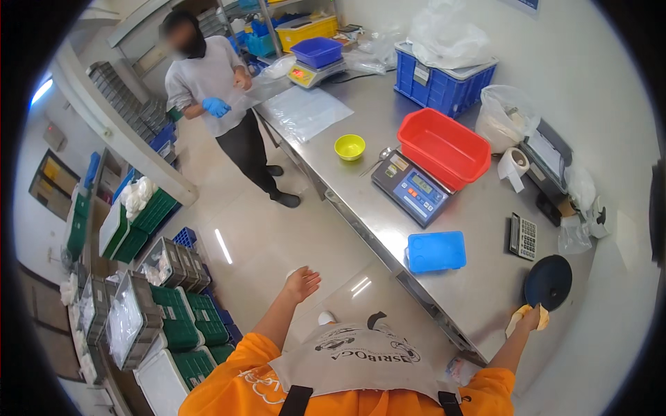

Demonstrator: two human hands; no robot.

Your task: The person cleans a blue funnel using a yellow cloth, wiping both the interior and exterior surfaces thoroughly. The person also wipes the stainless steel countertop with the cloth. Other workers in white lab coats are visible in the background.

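Observation:
My left hand (303, 284) hangs over the floor beside the table, fingers apart and holding nothing. At the table's near right end, my right hand (532, 317) grips a yellow cloth (542, 318), close against a dark round lid or pan (548, 283). A calculator (523, 236) lies beyond the dark round thing. Farther left on the steel table (364, 192) are a blue plastic container (437, 251) and a digital scale (412, 188). The red plastic tub (444, 149) rests on the scale. A spoon (375, 160) and a yellow-green bowl (349, 147) lie beyond.
A person (218, 93) with a blue glove stands at the table's far left, near plastic sheets (307, 112) and a second scale (312, 73) bearing a blue tub. A blue crate (437, 83) and paper roll (513, 162) stand by the wall. Green crates (177, 317) are stacked at left.

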